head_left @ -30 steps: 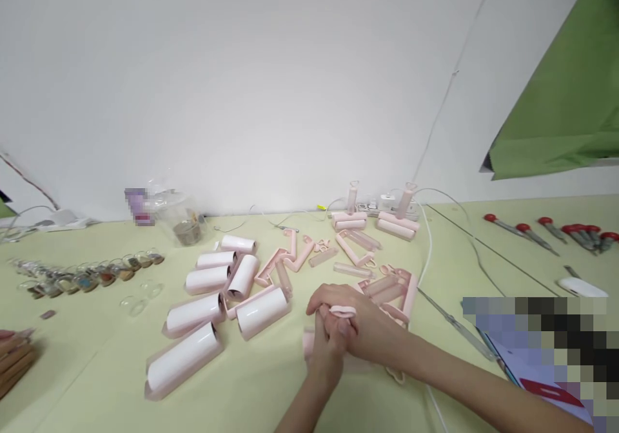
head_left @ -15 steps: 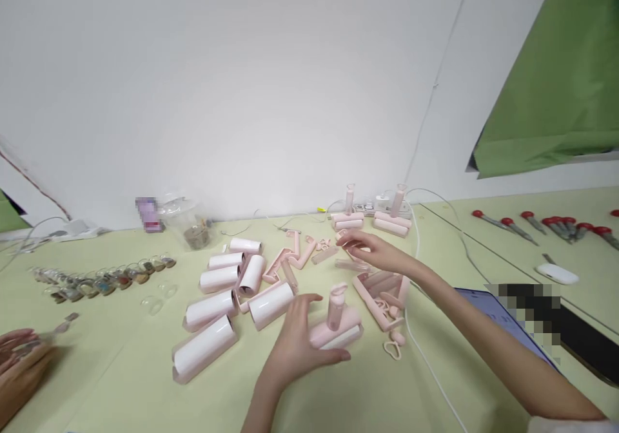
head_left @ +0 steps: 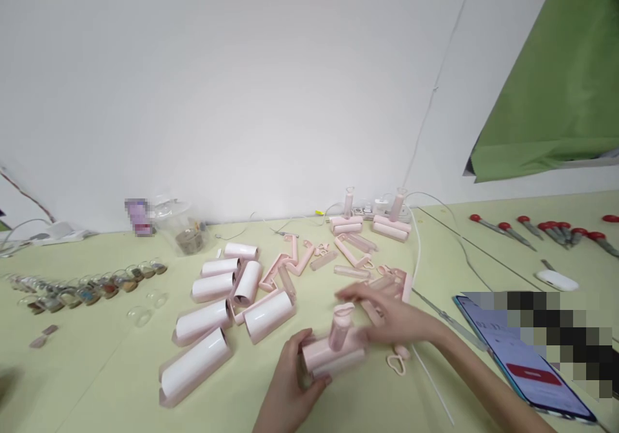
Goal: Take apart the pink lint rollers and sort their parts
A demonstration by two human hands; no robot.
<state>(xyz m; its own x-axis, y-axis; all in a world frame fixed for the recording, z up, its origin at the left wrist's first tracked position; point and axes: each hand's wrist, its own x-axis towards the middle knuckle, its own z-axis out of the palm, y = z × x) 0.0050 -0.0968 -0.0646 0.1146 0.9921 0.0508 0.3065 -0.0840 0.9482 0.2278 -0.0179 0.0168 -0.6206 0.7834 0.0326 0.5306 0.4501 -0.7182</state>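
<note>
The right hand (head_left: 384, 317) has just come back from the far parts to the near end of the work: half a second ago it reached beyond the grip, and now it is a blur at the right end of the pale-pink plastic roller with a translucent pink upright handle (head_left: 333, 354). That suggests both hands now attend to this one roller. Whether the right fingers touch it or only pass beside it, I cannot tell.

The left hand (head_left: 293, 381) grasps the roller's left end, thumb in front and fingers behind, as it did in the last frame; a second ago, both hands were clasped together over the handle's top. The roller sits directly at the grip, its handle pointing up.

Left of the grip, the glossy white cylinder (head_left: 269, 316) lies apart. Beyond the grip, two similar pink rollers (head_left: 346, 225) stand by the wall, their places unchanged.
</note>
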